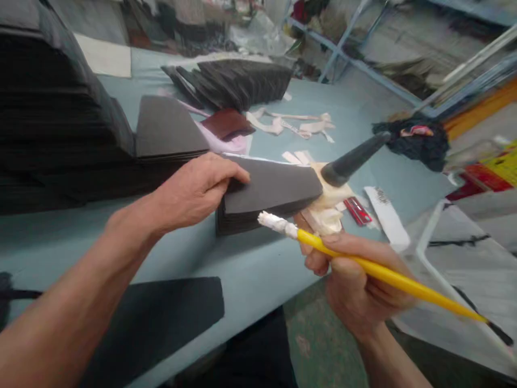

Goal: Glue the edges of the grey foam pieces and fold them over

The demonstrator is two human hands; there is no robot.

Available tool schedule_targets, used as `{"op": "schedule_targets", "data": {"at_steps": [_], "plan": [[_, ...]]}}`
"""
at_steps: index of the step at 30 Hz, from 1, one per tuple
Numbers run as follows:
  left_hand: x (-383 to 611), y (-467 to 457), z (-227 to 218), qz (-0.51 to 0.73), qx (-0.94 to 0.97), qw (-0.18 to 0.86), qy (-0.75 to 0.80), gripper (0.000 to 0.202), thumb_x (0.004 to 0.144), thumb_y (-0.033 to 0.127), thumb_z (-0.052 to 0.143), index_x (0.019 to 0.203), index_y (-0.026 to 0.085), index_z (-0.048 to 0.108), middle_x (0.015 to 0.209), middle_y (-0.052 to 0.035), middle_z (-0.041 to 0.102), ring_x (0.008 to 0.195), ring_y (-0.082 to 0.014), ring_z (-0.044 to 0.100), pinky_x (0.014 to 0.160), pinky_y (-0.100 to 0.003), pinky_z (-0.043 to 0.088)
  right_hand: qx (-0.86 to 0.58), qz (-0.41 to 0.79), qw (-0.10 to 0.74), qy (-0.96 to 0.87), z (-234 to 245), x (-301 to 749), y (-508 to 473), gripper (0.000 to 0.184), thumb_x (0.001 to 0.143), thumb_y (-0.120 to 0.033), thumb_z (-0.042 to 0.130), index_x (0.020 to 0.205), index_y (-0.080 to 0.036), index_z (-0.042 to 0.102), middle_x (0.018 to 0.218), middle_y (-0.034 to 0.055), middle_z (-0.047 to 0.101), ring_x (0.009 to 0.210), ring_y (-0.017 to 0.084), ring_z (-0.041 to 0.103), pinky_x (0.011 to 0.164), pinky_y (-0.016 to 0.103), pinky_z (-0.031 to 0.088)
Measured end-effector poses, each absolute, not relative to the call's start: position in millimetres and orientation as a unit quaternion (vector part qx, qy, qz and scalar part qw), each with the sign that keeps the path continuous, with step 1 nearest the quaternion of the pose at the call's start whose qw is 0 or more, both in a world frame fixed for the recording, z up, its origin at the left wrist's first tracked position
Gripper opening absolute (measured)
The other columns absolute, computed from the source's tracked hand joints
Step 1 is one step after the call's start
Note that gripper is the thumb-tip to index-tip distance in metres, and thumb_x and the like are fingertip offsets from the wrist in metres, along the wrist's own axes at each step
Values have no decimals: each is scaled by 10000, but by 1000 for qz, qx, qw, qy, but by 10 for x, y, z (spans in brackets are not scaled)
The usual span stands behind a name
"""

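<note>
My right hand [363,280] is closed round a yellow-handled brush [388,275], its tip caked in something white and pointing left. Beneath that tip lies a short stack of dark grey, tapered sheets [274,186] on the table. At the stack's left end my left hand [202,186] has its fingers bent over the edge, apparently gripping the top sheet; some fingertips are hidden. Just past the stack's right end, a black cone-shaped object [355,161] leans over a cream-stained patch. One separate dark sheet [173,318] lies nearer me, partly behind my left forearm.
Tall piles of dark sheets [52,124] rise on the left. A fanned row of dark pieces [242,81] lies at the back, with pale strips [294,124] before it. A red box [357,210] and a black bag [420,143] sit to the right. The table edge [250,323] runs close to me.
</note>
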State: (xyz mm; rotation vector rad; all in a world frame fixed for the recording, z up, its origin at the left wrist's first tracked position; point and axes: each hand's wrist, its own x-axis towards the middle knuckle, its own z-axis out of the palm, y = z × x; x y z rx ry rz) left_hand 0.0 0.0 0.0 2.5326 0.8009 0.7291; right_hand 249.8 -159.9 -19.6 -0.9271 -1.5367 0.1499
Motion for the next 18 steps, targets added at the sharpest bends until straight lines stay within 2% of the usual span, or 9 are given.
{"op": "schedule_targets", "data": {"at_steps": [4,7,11,18], "plan": [[32,31,-29,263,901,186,290,454,994,187,379,1222,204,771,1217,-75,805,1172,-282,717,1126,-527,563,-404,22,581,-706,-239,2485,-1737,107,1056,-317,714,1106,-246,776,780,-8,801,600,163,746,563,301,647],[32,23,-25,264,900,181,295,447,1009,188,383,1231,213,770,1230,-60,807,1179,-267,717,1132,-499,563,-385,-1,550,-741,-197,2405,-1748,125,1074,-320,681,1131,-242,761,841,7,826,651,164,779,558,274,645],[30,-4,-7,269,897,182,301,443,1017,166,388,1233,213,772,1243,-33,810,1192,-243,715,1142,-452,559,-400,9,501,-768,-114,2276,-1708,119,1075,-234,638,1073,-194,750,879,37,829,710,155,804,602,248,650],[36,-8,-17,279,892,190,301,423,1011,158,415,1206,259,777,1239,-24,817,1189,-229,725,1134,-432,564,-389,-3,498,-775,-136,2188,-1669,123,1075,-208,624,1048,-173,739,854,27,810,694,131,781,632,233,643]]}}
